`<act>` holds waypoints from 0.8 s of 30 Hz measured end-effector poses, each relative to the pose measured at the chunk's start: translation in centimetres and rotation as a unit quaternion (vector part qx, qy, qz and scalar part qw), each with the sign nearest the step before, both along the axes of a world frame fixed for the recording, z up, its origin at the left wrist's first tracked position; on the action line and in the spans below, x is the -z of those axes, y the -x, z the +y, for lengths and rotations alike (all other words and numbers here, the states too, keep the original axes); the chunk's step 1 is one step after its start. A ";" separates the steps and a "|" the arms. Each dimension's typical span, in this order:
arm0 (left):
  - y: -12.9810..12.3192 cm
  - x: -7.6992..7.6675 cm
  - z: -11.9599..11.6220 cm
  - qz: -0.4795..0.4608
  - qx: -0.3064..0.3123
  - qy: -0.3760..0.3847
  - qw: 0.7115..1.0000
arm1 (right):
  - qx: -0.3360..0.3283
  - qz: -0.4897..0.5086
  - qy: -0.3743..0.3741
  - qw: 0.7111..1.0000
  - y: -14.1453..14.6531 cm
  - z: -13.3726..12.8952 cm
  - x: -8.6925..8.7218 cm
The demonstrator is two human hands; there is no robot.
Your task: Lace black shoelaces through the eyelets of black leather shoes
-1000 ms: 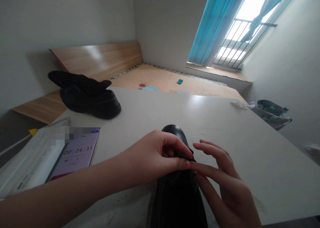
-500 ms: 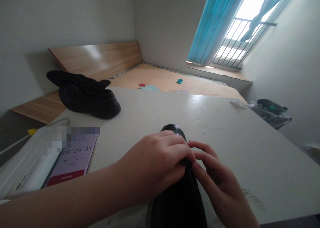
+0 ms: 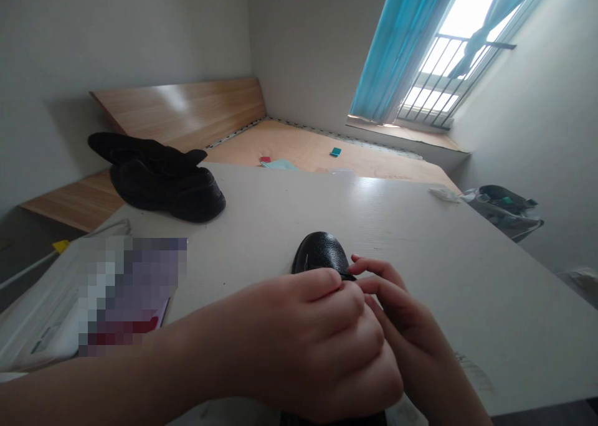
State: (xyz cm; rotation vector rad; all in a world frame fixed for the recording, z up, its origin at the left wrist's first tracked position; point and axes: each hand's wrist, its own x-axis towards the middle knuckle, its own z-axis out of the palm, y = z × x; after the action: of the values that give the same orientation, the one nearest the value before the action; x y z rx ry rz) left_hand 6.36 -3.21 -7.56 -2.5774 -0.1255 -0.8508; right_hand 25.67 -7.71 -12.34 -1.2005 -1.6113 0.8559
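Through the head camera I have one black shoe [image 3: 322, 251] lying lengthwise in front of me on a white table [image 3: 261, 227], its long axis running away from my side, rounded toe at the far end. The relation I judge to matter most is crosswise: my left hand [image 3: 327, 345] comes in from the left and lies over the shoe's middle, hiding most of it, so it is the nearer one. My right hand [image 3: 411, 326] sits just beside the shoe's right edge, fingertips at that edge below the toe and close to the left knuckles. The left is curled in tightly, back of the hand upward; I cannot tell whether it pinches anything. The right is loosely bent, fingers slightly parted; its thumb is partly covered, so any grip is unclear.
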 end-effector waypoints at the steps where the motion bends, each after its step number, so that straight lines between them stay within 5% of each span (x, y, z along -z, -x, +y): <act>1: 0.1 0.0 0.1 0.005 0.005 -0.017 1.000 | -0.002 -0.013 0.007 1.000 -0.1 0.1 -0.1; 24: 1.2 -0.2 0.6 0.008 0.006 0.029 1.000 | -0.026 0.062 0.097 0.993 -0.2 0.9 -0.3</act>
State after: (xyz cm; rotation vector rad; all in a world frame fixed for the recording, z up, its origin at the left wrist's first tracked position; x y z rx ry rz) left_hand 5.13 -2.59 -7.34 -2.6417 -0.1313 -0.8431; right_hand 25.89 -6.77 -12.07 -1.2163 -1.4904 1.1198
